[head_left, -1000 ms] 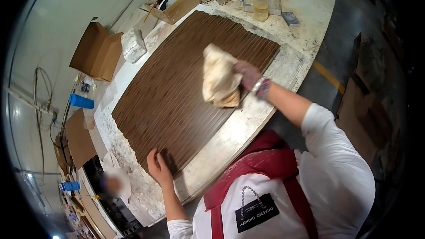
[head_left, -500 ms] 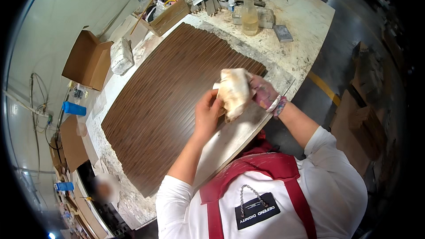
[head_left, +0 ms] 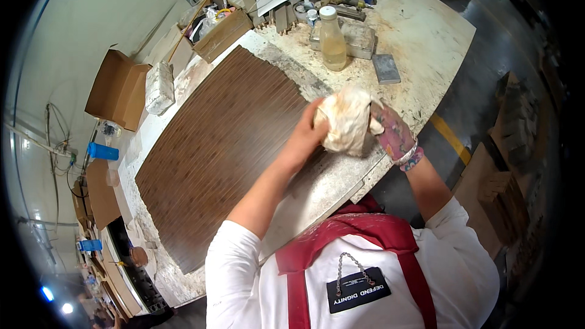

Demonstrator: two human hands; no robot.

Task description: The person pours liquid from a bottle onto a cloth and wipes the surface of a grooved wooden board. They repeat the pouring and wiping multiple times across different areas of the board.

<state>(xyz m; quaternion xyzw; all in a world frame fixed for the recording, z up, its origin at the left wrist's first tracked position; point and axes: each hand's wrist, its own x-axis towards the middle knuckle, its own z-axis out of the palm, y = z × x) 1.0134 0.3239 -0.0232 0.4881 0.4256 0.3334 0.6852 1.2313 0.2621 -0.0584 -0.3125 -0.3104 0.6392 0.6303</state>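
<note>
**Ribbed brown panel on the bench, both hands on a grubby rag**

So the main piece is this big brown slatted panel point(head_left: 210, 164), lying flat on a scuffed, paint-smeared worktable point(head_left: 436, 33). It's all narrow parallel ribs with darker flecks along them, a soft sheen around the middle, and kinda jagged where the rib ends don't line up. The long far side bows outward, though the fisheye bends stuff, so I can't tell how much is real.

The rag point(head_left: 345, 120) is cream with brownish stains, bunched into a lump above the panel's right end. Left hand point(head_left: 309, 129) is bare and has hold of one side; right hand point(head_left: 396, 134), in a purple patterned glove, grips the other. Can't tell whether the rag touches the panel.

As for what's blocking the view, the rag and hands hide the panel's right corner, and the left forearm cuts across the near edge.

Just beyond the rag there's a white-capped bottle point(head_left: 333, 45) of yellowish liquid right by a pale dusty block point(head_left: 359, 39), with a flat grey block point(head_left: 386, 69) near them. Over on the left: a white wrapped bundle point(head_left: 159, 88), an open cardboard box point(head_left: 125, 94) and a blue cup point(head_left: 103, 151). A wooden box point(head_left: 224, 36) full of odds and ends sits past the far edge.
</note>
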